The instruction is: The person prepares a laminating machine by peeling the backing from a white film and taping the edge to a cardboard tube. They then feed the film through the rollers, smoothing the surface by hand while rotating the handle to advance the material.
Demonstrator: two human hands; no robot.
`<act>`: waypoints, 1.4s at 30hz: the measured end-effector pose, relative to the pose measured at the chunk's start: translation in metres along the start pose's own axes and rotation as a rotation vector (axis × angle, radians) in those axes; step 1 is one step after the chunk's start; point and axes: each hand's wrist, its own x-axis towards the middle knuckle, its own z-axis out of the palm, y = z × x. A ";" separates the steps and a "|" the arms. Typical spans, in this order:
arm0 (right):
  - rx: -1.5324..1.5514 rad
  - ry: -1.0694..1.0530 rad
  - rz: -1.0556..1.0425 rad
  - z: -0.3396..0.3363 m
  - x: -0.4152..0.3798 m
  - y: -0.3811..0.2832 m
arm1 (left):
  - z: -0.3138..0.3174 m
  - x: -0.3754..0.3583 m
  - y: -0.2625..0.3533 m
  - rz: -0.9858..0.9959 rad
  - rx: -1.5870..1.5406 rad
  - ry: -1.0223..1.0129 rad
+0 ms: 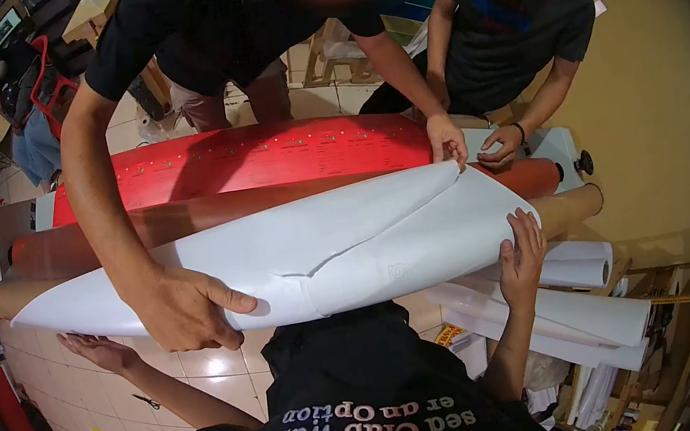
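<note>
A large white sheet point(349, 249), loosely rolled with a crease across its middle, lies over a machine with a long red print on it. My left hand point(102, 353) is open, palm up, fingers stretched beneath the sheet's lower left edge. My right hand point(524, 254) rests against the sheet's right end, its fingers extended along the surface and thumb apart. A person opposite presses one hand point(188, 308) on the sheet's left part. That person's other hand point(446, 139) pinches its upper right corner.
Behind the sheet are a red printed sheet point(286, 152), a red roller point(543, 176) and a brown cardboard tube point(580, 202). A second person's hand point(502, 144) is near the right end. White rolls point(575, 265) stand at right. Scissors point(146, 402) lie on the tiled floor.
</note>
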 end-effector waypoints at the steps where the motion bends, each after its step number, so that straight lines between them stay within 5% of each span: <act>1: -0.028 0.012 -0.005 0.003 0.000 0.002 | -0.004 0.003 -0.003 -0.015 -0.038 -0.009; 30: -0.020 0.083 -0.003 0.017 0.001 0.009 | 0.027 -0.009 0.017 -0.035 0.068 0.010; 39: 0.210 0.156 0.099 0.002 0.012 -0.018 | 0.018 -0.001 0.008 -0.018 0.052 -0.021; 42: 0.173 0.030 -0.120 -0.012 0.028 -0.047 | 0.010 0.003 0.000 0.009 0.051 -0.098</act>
